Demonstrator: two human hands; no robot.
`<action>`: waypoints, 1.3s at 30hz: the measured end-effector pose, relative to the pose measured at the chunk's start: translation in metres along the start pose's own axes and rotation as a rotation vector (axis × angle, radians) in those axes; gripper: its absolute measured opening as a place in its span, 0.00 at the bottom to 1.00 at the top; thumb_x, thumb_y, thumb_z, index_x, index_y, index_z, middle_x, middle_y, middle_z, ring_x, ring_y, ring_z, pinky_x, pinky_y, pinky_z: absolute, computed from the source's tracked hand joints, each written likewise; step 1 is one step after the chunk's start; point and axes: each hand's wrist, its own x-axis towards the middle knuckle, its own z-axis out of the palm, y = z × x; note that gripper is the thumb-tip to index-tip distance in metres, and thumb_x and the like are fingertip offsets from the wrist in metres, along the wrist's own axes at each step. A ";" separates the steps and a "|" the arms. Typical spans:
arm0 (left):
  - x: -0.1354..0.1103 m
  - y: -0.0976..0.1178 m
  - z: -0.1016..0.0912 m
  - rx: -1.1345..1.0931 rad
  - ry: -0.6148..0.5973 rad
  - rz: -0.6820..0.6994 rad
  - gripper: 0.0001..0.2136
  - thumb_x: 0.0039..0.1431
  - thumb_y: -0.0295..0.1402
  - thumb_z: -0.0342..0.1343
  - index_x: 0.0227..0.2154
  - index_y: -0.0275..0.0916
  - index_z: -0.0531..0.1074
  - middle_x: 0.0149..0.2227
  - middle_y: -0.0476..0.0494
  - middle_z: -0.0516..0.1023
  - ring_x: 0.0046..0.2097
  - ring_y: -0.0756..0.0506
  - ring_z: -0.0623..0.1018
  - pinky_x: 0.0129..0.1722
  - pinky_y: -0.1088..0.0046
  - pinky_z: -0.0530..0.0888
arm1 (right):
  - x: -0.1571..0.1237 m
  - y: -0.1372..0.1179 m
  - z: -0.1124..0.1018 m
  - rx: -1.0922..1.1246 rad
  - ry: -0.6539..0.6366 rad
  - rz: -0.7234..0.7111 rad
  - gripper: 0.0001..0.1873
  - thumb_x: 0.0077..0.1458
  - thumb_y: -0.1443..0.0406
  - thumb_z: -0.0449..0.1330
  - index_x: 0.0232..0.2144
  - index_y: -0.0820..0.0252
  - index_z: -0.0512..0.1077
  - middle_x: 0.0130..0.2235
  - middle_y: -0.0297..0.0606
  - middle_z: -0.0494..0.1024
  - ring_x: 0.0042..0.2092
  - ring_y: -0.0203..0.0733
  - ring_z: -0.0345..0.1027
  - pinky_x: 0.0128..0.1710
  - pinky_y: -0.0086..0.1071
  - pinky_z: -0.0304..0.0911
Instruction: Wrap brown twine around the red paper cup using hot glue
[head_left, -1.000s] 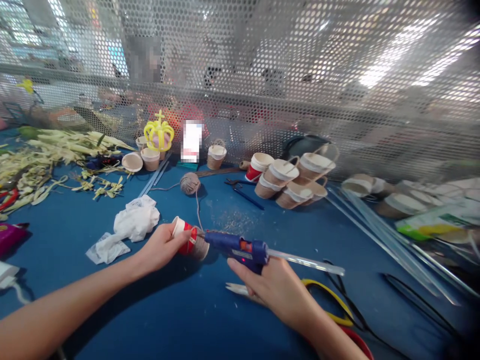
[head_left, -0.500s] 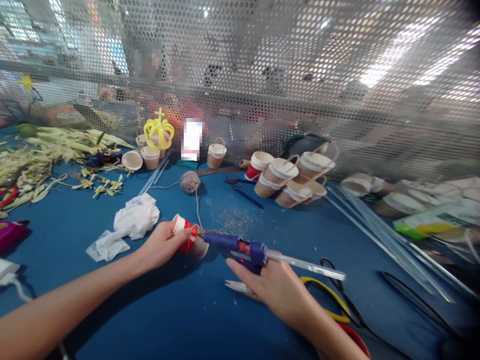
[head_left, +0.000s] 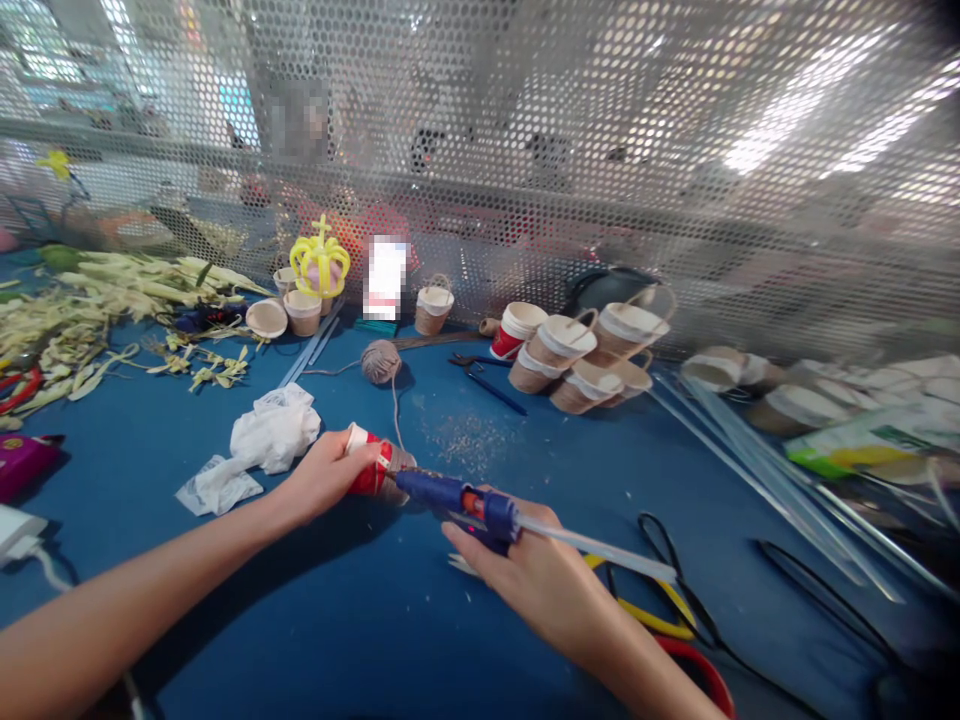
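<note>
My left hand (head_left: 330, 477) is closed around a red and white paper cup (head_left: 365, 472), which lies tilted on its side above the table. Grey yarn is wound about the cup's base end, and a strand runs from it back to a yarn ball (head_left: 381, 361). In my right hand (head_left: 536, 560) is a blue hot glue gun (head_left: 457, 497), with a clear glue stick (head_left: 600, 548) poking out of its rear. The gun's nozzle is at the cup's side, by the yarn; whether it touches I cannot tell. Scissors with yellow handles (head_left: 656, 615) lie partly under my right hand.
Crumpled white cloth (head_left: 274, 435) lies left of the cup. Several wrapped cups (head_left: 562, 345) are stacked behind, near pliers (head_left: 491, 390). Clear glue sticks (head_left: 780, 490) and a black cable (head_left: 720, 635) are at right. A perforated metal screen (head_left: 487, 200) closes off the back.
The glue gun has shifted slightly left and down, its nozzle moving along the cup's side. My left hand keeps hold of the cup, which has turned a little.
</note>
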 end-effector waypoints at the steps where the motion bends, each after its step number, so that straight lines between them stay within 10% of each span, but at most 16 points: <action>1: 0.000 0.001 0.000 -0.028 -0.006 -0.013 0.12 0.50 0.38 0.50 0.23 0.34 0.70 0.20 0.50 0.72 0.23 0.50 0.69 0.22 0.77 0.63 | -0.001 0.000 0.001 -0.011 -0.005 -0.006 0.10 0.51 0.60 0.52 0.23 0.61 0.66 0.24 0.34 0.72 0.25 0.36 0.62 0.26 0.29 0.59; 39: 0.005 -0.006 0.000 -0.036 0.056 -0.019 0.12 0.49 0.40 0.50 0.22 0.35 0.66 0.18 0.52 0.66 0.21 0.52 0.64 0.21 0.77 0.60 | -0.006 -0.001 0.004 -0.046 -0.042 -0.122 0.08 0.52 0.64 0.52 0.22 0.59 0.65 0.24 0.32 0.70 0.24 0.33 0.61 0.25 0.27 0.57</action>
